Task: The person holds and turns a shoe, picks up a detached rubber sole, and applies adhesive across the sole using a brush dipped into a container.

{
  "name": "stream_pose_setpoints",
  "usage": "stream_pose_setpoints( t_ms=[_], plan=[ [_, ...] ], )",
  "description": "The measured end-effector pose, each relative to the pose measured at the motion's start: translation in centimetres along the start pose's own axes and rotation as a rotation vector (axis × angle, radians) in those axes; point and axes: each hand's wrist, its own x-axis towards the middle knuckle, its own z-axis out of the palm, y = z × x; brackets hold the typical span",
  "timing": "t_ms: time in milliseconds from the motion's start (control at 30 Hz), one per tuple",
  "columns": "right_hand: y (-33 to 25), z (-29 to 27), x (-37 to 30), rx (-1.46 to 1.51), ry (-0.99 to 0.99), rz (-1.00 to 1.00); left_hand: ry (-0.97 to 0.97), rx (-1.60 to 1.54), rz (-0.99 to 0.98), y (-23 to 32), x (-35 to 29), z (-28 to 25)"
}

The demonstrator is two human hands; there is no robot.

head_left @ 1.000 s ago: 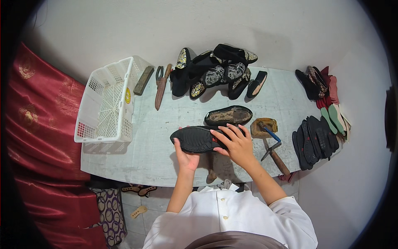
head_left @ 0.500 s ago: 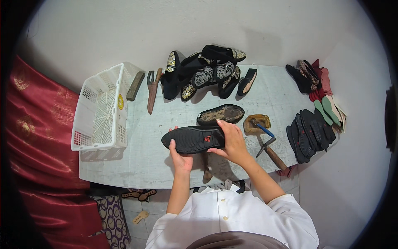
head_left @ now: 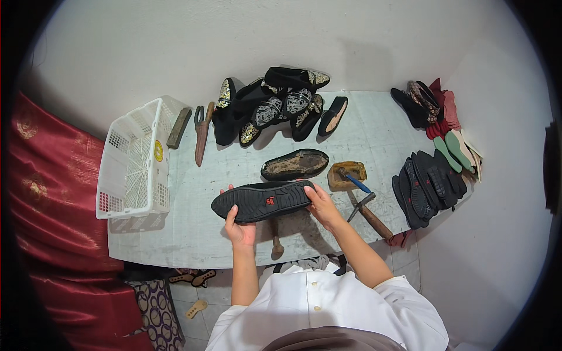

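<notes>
Between my two hands is a black shoe [head_left: 246,202], its ridged black sole facing up with a small red mark near the middle. My left hand [head_left: 239,231] grips the pointed toe end, thumb on the sole edge and fingers behind. At the other end, my right hand [head_left: 323,207] closes on the heel, thumb and fingers at its rim. Just beyond lies a second shoe [head_left: 295,165], bottom up, showing a rough brown underside without a black outsole. Beside it sits a yellowish tub [head_left: 346,176] with a blue-handled brush [head_left: 355,181] across it.
A hammer [head_left: 374,219] lies right, near stacked black soles [head_left: 418,190] and green insoles [head_left: 458,151]. Patterned black shoes [head_left: 269,108] are heaped at the back. A white basket [head_left: 161,120], a dark block [head_left: 180,127] and scissors [head_left: 202,134] are left. A wooden handle [head_left: 277,248] lies in front.
My right hand has slid outward from over the heel's sole to the heel's end, exposing the whole sole. My left hand still holds the toe. The whole view has shifted slightly.
</notes>
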Motion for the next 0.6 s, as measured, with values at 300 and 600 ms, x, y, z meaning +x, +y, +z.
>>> stream_pose_setpoints(
  t_ms=[300,600],
  plan=[
    [-0.9,0.4,0.2,-0.035,0.009,0.057,0.005,0.013,0.013,-0.8,0.1,-1.9],
    [-4.1,3.2,-1.1,-1.405,0.066,-0.831,0.075,0.046,-0.013,-0.9,0.6,-3.9]
  ],
)
